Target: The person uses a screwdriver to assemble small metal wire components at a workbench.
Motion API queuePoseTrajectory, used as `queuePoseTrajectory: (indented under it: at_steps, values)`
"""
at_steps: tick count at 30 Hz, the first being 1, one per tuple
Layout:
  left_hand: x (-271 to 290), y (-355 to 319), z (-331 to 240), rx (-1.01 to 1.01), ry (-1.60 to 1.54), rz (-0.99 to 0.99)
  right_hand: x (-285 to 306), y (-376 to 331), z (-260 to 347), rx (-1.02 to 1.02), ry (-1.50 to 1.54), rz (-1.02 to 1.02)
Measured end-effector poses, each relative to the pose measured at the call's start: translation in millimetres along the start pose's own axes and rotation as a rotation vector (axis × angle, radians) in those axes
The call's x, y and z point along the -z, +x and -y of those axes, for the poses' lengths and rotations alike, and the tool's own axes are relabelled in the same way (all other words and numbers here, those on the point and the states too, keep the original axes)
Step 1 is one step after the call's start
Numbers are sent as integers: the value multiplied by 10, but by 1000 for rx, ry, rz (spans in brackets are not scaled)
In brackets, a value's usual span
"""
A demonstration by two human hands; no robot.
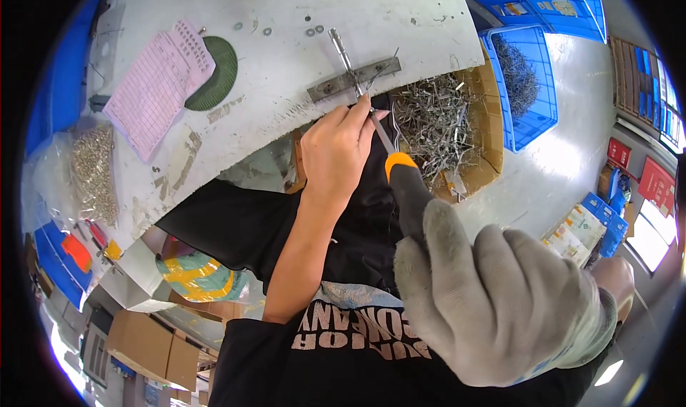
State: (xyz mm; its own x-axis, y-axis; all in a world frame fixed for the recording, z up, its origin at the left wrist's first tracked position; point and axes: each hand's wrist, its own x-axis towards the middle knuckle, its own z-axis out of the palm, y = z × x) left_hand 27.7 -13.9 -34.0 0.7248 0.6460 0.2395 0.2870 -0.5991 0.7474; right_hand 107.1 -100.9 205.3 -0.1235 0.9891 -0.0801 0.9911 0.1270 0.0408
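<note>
My bare left hand [334, 146] is at the table's near edge, thumb and fingers closed around the near end of a shiny metal rod [343, 53]. The rod lies across a flat grey metal bar [382, 69] with a thin wire-like piece by it. A grey glove covers my right hand [500, 300], which is closed around a slim-bladed hand tool [409, 192] with a black and orange handle. Its narrow metal blade reaches up to the left fingertips. The blade's tip is too small to tell a file from a screwdriver.
A cardboard box [491, 121] of thin metal pieces stands right of the table edge, with a blue crate [547, 114] beyond. On the white table [271, 71] lie pink paper sheets [153, 85], a green disc [221, 71], several washers [267, 32] and a bag of small parts [93, 171].
</note>
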Motion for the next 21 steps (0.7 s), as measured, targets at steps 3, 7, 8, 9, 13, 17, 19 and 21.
queuePoseTrajectory:
  at_steps: [3,7,8,9,13,17,19,21]
  values:
    - [22,-5,11,-4,18,10,-25,-14,-62,39,-28,-18]
    - [28,4,2,-5,38,25,-62,-74,-133,-16,-54,-34]
    - [30,0,8,-2,46,26,-79,-90,-109,-98,-47,-24]
    - [33,5,15,2,55,27,-96,-97,-91,-180,-38,-13]
    - [-12,10,-16,12,34,3,-137,-50,-60,-179,-12,-75]
    - [-55,-35,49,28,11,13,-454,110,-71,-85,367,-273]
    - [-19,-48,43,30,18,3,-645,231,-77,3,623,-418]
    - [12,-49,21,27,0,-33,-841,346,-11,91,877,-560]
